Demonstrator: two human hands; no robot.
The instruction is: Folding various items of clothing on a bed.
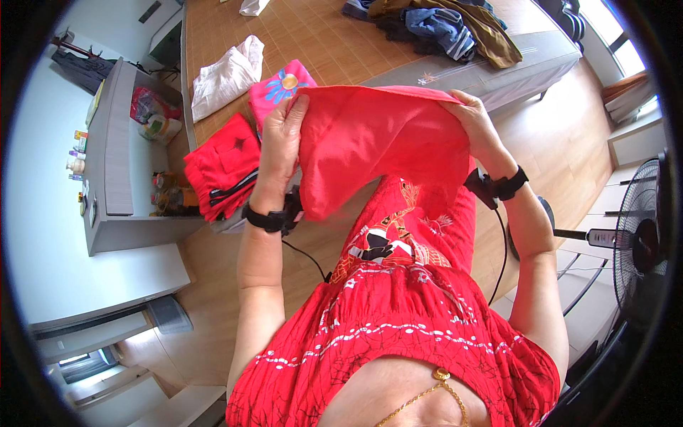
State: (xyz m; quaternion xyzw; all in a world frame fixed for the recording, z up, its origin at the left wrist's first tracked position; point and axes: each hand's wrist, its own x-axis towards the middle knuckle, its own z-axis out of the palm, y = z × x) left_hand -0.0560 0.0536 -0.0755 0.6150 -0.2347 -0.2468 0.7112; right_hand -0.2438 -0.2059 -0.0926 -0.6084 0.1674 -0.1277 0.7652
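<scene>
A piece of red cloth [368,133] is stretched between my two hands in front of my body. My left hand [285,131] grips its upper left corner, thumb on the near side. At the upper right corner my right hand [472,117] pinches the edge. The cloth sags in the middle, and its lower left part hangs down in a loose flap. Just beyond my left hand lies a pink folded cloth [275,85] with a blue flower print. Left of that hand is a folded red garment [227,160] with a dark stripe.
The bed [325,48] bears a tan woven mat. A white folded garment [229,77] lies at its left, a heap of dark, blue and brown clothes [443,26] at its far right. A grey cabinet [117,176] stands left; a standing fan [643,235] is at the right.
</scene>
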